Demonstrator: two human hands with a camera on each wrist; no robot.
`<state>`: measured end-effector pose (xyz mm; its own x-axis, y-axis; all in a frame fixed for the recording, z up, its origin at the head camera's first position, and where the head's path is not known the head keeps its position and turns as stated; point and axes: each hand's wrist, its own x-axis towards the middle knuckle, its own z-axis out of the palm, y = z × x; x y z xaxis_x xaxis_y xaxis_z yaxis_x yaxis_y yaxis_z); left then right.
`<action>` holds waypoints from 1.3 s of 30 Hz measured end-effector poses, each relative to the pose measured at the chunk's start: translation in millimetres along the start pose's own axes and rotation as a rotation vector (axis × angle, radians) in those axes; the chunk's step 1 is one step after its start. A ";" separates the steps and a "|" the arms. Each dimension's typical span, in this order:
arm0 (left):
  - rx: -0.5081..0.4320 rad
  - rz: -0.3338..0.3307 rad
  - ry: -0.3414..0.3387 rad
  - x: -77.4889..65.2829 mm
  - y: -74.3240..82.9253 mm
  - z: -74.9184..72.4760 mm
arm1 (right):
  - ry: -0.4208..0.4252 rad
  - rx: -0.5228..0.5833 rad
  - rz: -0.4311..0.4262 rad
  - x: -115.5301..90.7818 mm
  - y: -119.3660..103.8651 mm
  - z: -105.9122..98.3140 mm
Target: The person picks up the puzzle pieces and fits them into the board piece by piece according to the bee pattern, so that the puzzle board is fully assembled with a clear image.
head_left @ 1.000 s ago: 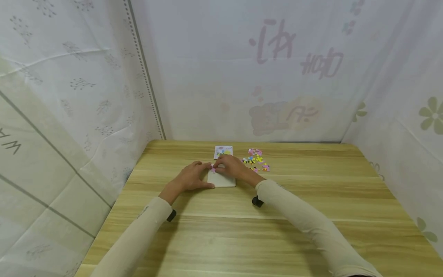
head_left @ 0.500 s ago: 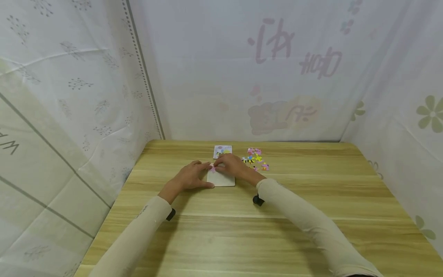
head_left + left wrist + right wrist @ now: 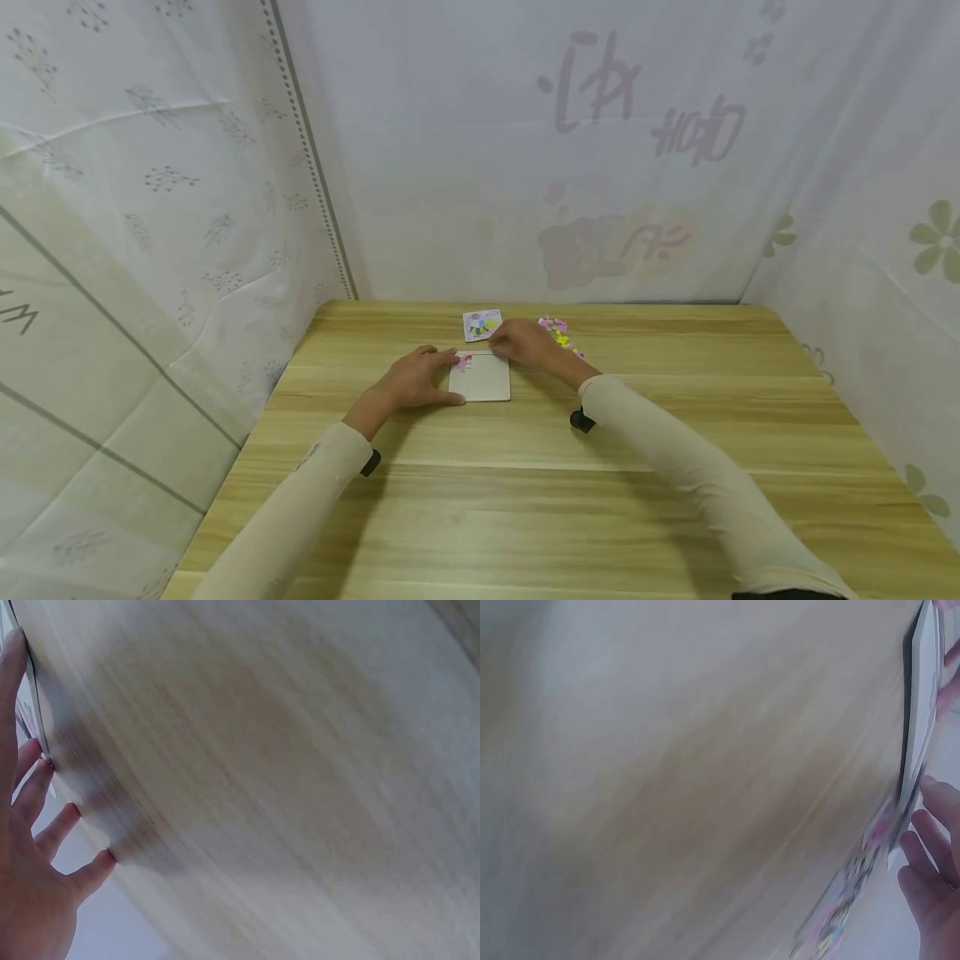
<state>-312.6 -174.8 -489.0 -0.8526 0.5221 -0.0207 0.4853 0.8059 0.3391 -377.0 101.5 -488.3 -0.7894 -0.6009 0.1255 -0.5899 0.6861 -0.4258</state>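
Note:
A square white puzzle board (image 3: pixel 483 382) lies on the table, with a few pink joined puzzle pieces (image 3: pixel 464 363) in its upper left corner. My left hand (image 3: pixel 412 380) steadies the board's left side, thumb at the near corner and fingertips at the far one. In the left wrist view the left fingers (image 3: pixel 37 787) are spread and fairly straight. Beyond the board lies a picture card (image 3: pixel 480 325) with a bee on it, turned slightly askew. My right hand (image 3: pixel 523 343) is at the card's near right corner, its fingertips touching there; the right wrist view shows its fingers (image 3: pixel 930 855) loosely bent.
Loose pink and yellow puzzle pieces (image 3: pixel 558 333) lie right of the card, partly behind the right hand. The wooden table (image 3: pixel 465 500) ends at a pale printed curtain (image 3: pixel 465 208) at the back and sides.
My right hand has left the pink pieces on the board and moved right and away to the card. The card has turned slightly. The left hand stays put.

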 end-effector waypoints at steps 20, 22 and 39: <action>-0.018 0.003 -0.002 -2.1 0.4 -2.0 | 0.110 -0.057 0.007 -17.5 51.3 -42.1; -0.017 0.003 -0.004 -2.1 1.1 -1.8 | 0.102 -0.057 0.030 -20.0 56.5 -46.2; -0.009 -0.015 -0.013 0.7 -3.3 1.9 | -0.006 -0.046 0.168 -23.3 77.0 -46.6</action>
<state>-314.4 -176.5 -491.9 -0.8572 0.5137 -0.0377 0.4709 0.8111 0.3469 -411.9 187.4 -482.3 -0.8766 -0.4785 0.0504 -0.4569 0.7951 -0.3987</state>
